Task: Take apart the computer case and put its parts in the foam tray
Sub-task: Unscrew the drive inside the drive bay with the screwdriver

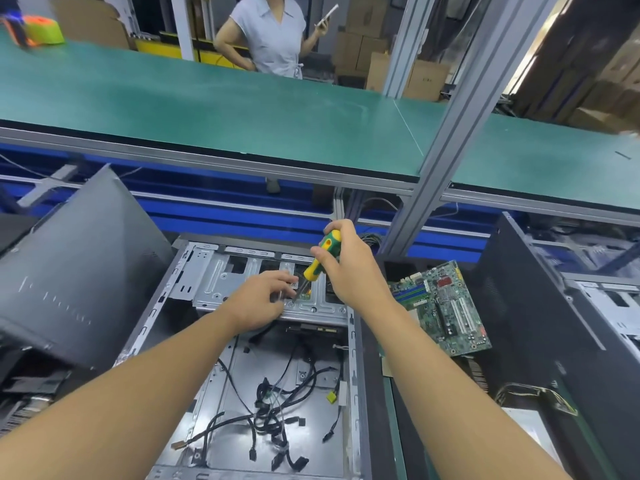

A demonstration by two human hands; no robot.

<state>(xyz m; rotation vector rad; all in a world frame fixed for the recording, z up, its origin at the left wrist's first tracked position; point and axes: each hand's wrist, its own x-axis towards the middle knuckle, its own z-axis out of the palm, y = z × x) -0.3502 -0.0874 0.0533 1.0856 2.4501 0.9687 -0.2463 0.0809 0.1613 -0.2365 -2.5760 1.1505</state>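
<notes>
My right hand (343,268) is wrapped round the yellow-and-green handle of the screwdriver (320,259). The tool leans down and to the left, so its thin tip meets the grey drive cage (214,282) at the far end of the computer case (352,375). My left hand (261,301) lies on the cage just beside the tip with its fingers bent. I cannot tell whether they pinch a screw or only steady the blade. The two hands are near each other but apart.

The shaft is tilted, so I judge the tip could slip out of the screw head. It might then round the head or skid across the smooth stamped steel into my left fingertips. A freed screw could fall among the loose black cables (277,427) on the case floor. The cage's pressed edges look sharp.

The case lies open on its side in front of me, bare matte metal with perforated rails. A dark side panel (79,271) leans at left. A green motherboard (443,306), ridged with slots, lies to the right. I cannot pick out the foam tray for certain. Far off runs the green counter (242,98).
</notes>
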